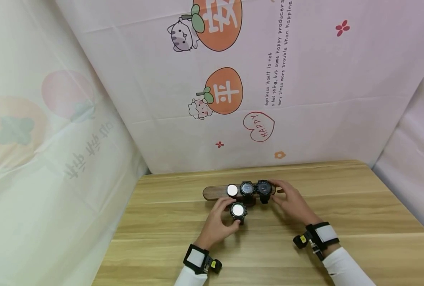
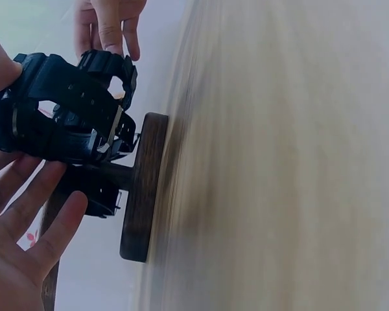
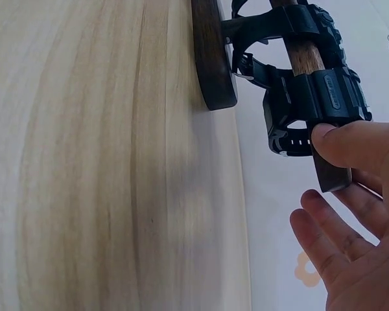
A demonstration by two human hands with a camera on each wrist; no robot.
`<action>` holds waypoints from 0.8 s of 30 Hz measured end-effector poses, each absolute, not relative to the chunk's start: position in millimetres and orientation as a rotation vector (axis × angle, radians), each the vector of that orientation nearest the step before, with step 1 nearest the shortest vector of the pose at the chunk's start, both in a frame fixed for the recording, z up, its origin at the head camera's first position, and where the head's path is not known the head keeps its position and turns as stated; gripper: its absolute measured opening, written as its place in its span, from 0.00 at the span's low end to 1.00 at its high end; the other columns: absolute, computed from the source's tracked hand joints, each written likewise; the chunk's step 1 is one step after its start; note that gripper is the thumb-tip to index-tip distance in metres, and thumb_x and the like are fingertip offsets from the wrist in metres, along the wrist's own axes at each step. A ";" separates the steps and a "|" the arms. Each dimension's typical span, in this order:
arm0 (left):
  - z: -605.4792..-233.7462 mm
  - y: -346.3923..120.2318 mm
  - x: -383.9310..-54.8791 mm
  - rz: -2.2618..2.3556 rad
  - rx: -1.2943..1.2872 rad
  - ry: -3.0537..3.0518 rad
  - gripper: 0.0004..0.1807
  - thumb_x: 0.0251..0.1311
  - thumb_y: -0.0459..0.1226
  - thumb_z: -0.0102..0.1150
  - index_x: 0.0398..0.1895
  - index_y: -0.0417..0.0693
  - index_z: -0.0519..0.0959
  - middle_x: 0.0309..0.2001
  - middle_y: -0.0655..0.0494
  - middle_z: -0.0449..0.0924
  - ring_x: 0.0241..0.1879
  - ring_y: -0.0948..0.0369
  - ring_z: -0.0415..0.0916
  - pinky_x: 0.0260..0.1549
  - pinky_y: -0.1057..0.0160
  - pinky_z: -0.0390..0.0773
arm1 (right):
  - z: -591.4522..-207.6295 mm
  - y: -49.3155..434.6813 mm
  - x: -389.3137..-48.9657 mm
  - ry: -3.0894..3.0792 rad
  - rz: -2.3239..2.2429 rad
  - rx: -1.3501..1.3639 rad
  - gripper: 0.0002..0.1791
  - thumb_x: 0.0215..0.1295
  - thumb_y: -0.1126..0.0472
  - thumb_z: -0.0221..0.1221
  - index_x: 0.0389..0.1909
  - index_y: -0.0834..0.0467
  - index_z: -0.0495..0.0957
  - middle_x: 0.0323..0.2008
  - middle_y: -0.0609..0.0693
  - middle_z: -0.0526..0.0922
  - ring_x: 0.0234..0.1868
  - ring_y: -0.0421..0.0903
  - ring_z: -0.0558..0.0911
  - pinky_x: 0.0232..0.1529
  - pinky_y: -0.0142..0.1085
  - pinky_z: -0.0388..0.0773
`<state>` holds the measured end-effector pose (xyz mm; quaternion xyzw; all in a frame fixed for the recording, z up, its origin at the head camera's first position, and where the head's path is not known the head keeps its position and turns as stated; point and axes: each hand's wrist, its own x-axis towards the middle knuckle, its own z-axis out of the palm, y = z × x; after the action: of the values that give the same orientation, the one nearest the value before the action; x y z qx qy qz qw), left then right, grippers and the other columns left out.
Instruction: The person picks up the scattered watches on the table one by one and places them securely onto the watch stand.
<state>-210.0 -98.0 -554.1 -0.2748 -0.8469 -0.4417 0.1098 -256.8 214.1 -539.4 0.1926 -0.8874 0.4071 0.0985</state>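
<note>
My left hand (image 1: 217,226) pinches a black wristwatch with a bright, glaring face (image 1: 238,210) between thumb and fingers, in front of a wooden watch stand (image 1: 215,192). In the left wrist view its closed strap loop (image 2: 65,91) overlaps the stand. Three watches sit along the crossbar: a bright-faced one (image 1: 232,190), a dark one (image 1: 247,188) and another dark one (image 1: 264,187) near the right end. Around that end, my right hand (image 1: 293,202) holds the outermost watch at its edge. Its thumb (image 3: 340,144) lies by the strap, other fingers beyond the bar.
The stand's dark foot (image 3: 214,58) rests on the wood-grain table (image 1: 269,254). A printed white cloth (image 1: 305,99) hangs behind the table, and more cloth (image 1: 54,178) hangs at the left. Each wrist wears a strapped camera (image 1: 301,240).
</note>
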 end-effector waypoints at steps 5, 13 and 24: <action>-553.8 -102.8 -210.2 -1.315 -0.784 -2.503 0.37 0.58 0.38 0.74 0.73 0.53 0.75 0.72 0.55 0.73 0.71 0.54 0.73 0.68 0.48 0.79 | -539.8 216.0 -257.5 -2.636 1.206 0.564 0.33 0.71 0.73 0.65 0.75 0.64 0.69 0.69 0.66 0.76 0.67 0.65 0.77 0.64 0.62 0.80; -553.1 -112.0 -209.5 -1.290 -0.742 -2.520 0.38 0.57 0.37 0.74 0.73 0.51 0.74 0.72 0.54 0.72 0.70 0.52 0.74 0.69 0.42 0.78 | -538.5 216.1 -257.8 -2.643 1.202 0.561 0.33 0.70 0.73 0.65 0.75 0.64 0.70 0.69 0.66 0.76 0.66 0.65 0.77 0.63 0.62 0.80; -553.3 -125.8 -209.6 -1.269 -0.735 -2.466 0.39 0.55 0.34 0.72 0.74 0.52 0.73 0.70 0.56 0.73 0.68 0.53 0.76 0.66 0.46 0.80 | -540.7 216.2 -258.8 -2.630 1.182 0.563 0.33 0.70 0.72 0.66 0.75 0.63 0.70 0.70 0.65 0.76 0.65 0.64 0.78 0.62 0.61 0.81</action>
<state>-209.6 -125.8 -553.3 -0.2540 -0.8515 -0.4383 0.1358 -258.8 216.2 -540.7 0.1907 -0.8906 0.4003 0.1015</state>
